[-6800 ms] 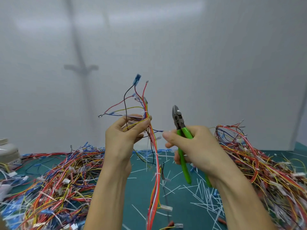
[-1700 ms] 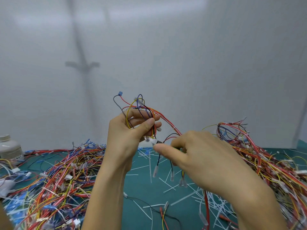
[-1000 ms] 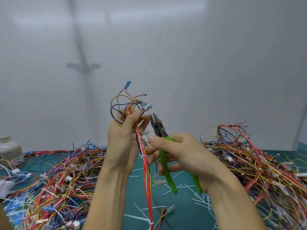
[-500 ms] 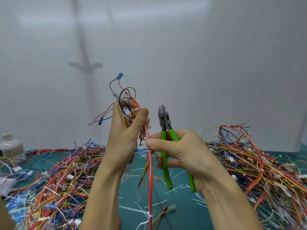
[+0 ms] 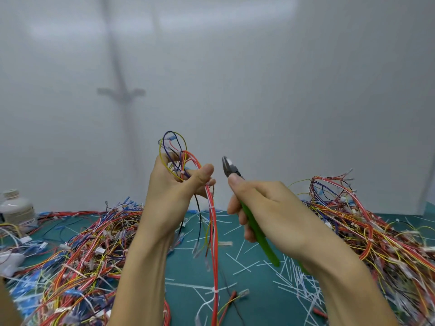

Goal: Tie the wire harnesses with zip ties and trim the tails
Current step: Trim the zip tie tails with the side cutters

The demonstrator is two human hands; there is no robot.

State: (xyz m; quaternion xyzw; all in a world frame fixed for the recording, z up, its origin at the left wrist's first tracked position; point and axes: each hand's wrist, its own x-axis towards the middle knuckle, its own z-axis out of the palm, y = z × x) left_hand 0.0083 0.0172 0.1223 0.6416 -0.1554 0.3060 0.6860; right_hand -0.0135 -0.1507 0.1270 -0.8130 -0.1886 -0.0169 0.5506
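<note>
Pinching the top of the wire harness (image 5: 213, 231) between curled fingers (image 5: 164, 161) and thumb, the left hand (image 5: 171, 191) holds it up over the surface (image 5: 188, 267), so the loose ends loop above the fist and the red bundle hangs straight down past a white zip tie (image 5: 211, 206). The right hand (image 5: 266, 208) has its fingers wrapped round the green handles of the cutters (image 5: 229, 167), forefinger laid up along the head. Half a second ago its thumb and forefinger were touching the bundle just under the left thumb, with the tool upright. Now that hand has drawn off to the right, and the cutters lean nose-first toward the harness but stand apart from it. Whether the blades are parted cannot be told. The loops above the left fist have also folded lower. This likely means the right hand has finished feeling for the tie and is bringing the blades round to trim, though no uncut tail can be made out at the grip. Cut tails (image 5: 289, 278) litter the surface between the two harness heaps (image 5: 82, 243).
</note>
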